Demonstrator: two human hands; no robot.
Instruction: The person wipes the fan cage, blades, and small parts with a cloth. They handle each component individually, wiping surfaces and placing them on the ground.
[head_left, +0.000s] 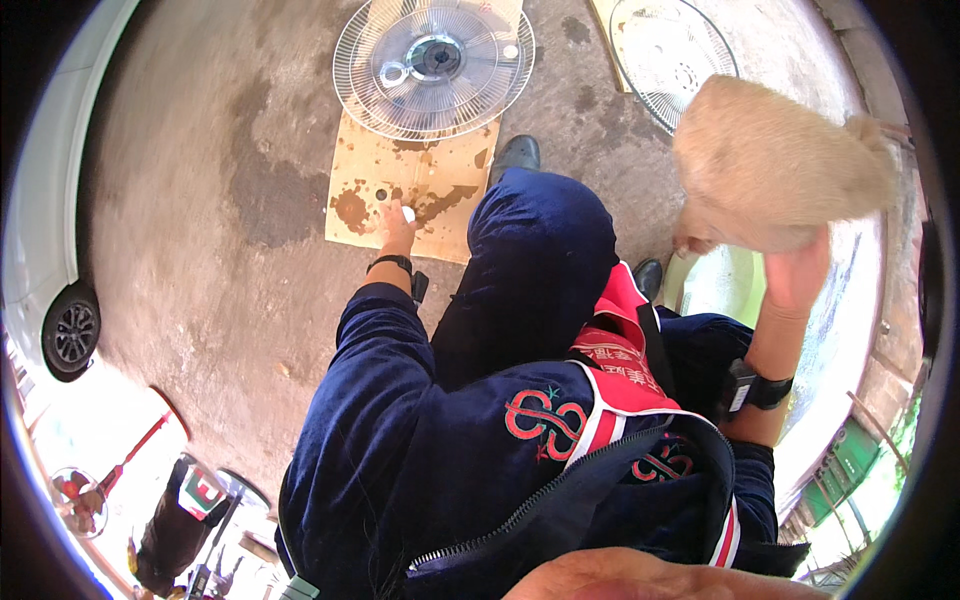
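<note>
My left hand (394, 225) reaches down over a stained cardboard sheet (450, 169), its fingers around a small white piece (409, 214). A small dark round spot or part (381, 195) lies just beyond the fingertips. To the right, my right hand (799, 271) holds up a tan fuzzy cloth (780, 169), blurred and covering most of the fingers. Below the cloth is a pale green basin (709, 281), partly hidden by it. On the cardboard's far end rests a round fan grille (360, 97) with a dark hub and a clear ring on it.
A second fan grille (724, 45) lies on wet concrete (592, 120) at upper right. My knee (544, 225) and shoe (517, 154) are beside the cardboard. A white car (45, 150) stands at left; a small fan (79, 501) and other items are at lower left.
</note>
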